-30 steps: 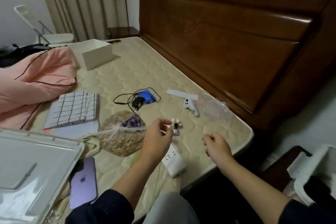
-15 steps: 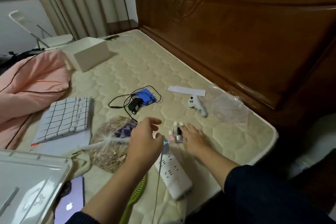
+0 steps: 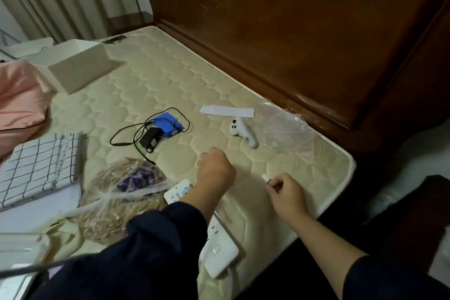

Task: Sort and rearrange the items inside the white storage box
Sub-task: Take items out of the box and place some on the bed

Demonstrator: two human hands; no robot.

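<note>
The white rectangular storage box (image 3: 80, 69) stands on the far left part of the mattress (image 3: 170, 80), near the pink quilt (image 3: 17, 97); it is one box, and its inside is not visible from here.

Near the front edge of the mattress there are two hands. The right hand (image 3: 286, 193) has curled fingers and pinches one small white-capped bottle (image 3: 266, 177), of which only the tip shows between the fingertips. The left hand (image 3: 215, 169) is curled into a loose fist above the mattress; I cannot tell if it holds something, because the back of the hand hides the fingers. Its dark blue sleeve (image 3: 146, 251) covers part of one white power strip (image 3: 214, 238), which lies at the front edge.

Just left of the power strip lies one clear plastic bag of straw-coloured filling (image 3: 117, 197), with something purple inside. Farther left lies one white cloth with a black grid pattern (image 3: 41, 168).

In the middle of the mattress are one blue box-shaped device (image 3: 169, 125) and one black adapter (image 3: 151, 141), touching each other, with a black cable around them. Toward the right edge lie one white game controller (image 3: 242, 134), one white paper strip (image 3: 227, 111) and one clear, crumpled plastic bag (image 3: 289, 134). The brown wooden headboard (image 3: 292, 31) runs along that edge.
</note>
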